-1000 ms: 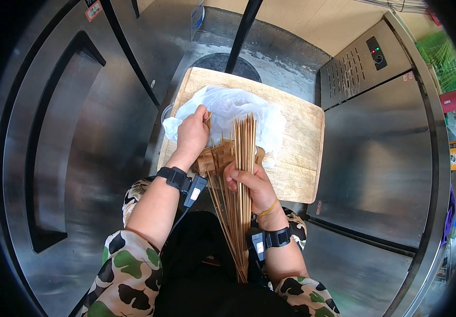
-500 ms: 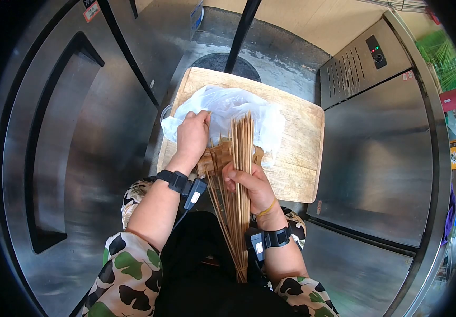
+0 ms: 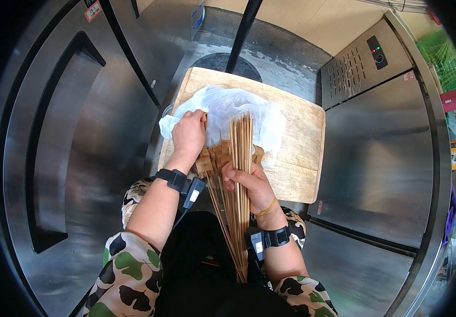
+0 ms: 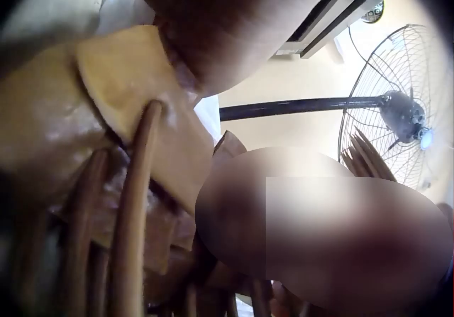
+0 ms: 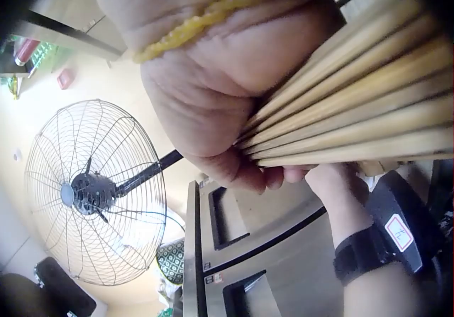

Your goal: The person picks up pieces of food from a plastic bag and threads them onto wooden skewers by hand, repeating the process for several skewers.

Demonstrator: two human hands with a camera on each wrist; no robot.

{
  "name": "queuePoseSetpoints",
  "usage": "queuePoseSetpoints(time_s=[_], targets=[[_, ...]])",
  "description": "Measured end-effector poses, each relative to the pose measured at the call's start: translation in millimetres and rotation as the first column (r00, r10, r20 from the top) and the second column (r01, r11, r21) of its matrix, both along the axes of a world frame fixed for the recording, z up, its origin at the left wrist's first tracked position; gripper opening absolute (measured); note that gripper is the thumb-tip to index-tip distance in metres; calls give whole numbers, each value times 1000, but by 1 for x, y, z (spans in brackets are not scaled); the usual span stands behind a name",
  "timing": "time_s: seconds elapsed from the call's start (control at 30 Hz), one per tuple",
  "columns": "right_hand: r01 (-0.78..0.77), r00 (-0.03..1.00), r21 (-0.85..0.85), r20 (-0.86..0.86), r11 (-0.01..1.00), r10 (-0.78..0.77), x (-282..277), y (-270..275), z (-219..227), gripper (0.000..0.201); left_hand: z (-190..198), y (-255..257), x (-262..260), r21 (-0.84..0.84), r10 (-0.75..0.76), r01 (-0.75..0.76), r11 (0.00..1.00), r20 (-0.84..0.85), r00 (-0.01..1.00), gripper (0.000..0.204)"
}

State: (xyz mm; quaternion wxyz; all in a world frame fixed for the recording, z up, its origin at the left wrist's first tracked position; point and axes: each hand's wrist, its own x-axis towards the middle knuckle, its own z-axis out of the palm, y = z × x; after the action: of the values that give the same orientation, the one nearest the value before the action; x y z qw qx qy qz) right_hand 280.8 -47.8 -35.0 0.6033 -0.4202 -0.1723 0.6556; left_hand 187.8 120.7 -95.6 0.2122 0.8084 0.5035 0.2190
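Note:
My right hand [image 3: 257, 187] grips a thick bundle of bamboo skewers [image 3: 242, 142], points upward, their lower ends over the lap. Fingers and thumb wrap round the bundle, as the right wrist view also shows. To its left, my left hand [image 3: 186, 136] pinches a small brown piece [image 3: 205, 121] at the fingertips, above a white plastic bag [image 3: 228, 100]. Between the hands, flat brown slices [image 3: 205, 162] sit on the upper ends of several more skewers. In the left wrist view a skewer pierces a folded, glossy brown slice [image 4: 124, 75] close up.
The bag lies on a wooden board [image 3: 302, 153] in front of the lap. Steel cabinets [image 3: 375, 158] stand close on the right, and a steel door with a long handle [image 3: 38, 148] on the left. A black pole [image 3: 242, 37] rises behind the board; a wire fan [image 5: 96, 189] shows in the wrist views.
My left hand has shifted slightly left and down, still pinching the brown piece. The right hand and its skewer bundle have barely moved.

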Motion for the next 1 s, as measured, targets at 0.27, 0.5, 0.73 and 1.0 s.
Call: queuePoseSetpoints(time_s=[0.27, 0.5, 0.73, 1.0], targets=[[-5, 1000, -4, -4, 1000, 5, -1, 1, 0, 7, -10, 3, -1, 17, -34, 34, 999, 34, 999, 19], [0, 1000, 8, -4, 1000, 0, -1, 1, -1, 7, -7, 6, -3, -21, -54, 54, 998, 17, 998, 27], [-23, 1000, 17, 18, 1000, 22, 0, 0, 2, 8, -1, 4, -1, -48, -16, 15, 999, -11, 1000, 20], [0, 1000, 4, 18, 1000, 0, -2, 1, 4, 7, -10, 8, -2, -39, 27, -28, 999, -18, 999, 14]])
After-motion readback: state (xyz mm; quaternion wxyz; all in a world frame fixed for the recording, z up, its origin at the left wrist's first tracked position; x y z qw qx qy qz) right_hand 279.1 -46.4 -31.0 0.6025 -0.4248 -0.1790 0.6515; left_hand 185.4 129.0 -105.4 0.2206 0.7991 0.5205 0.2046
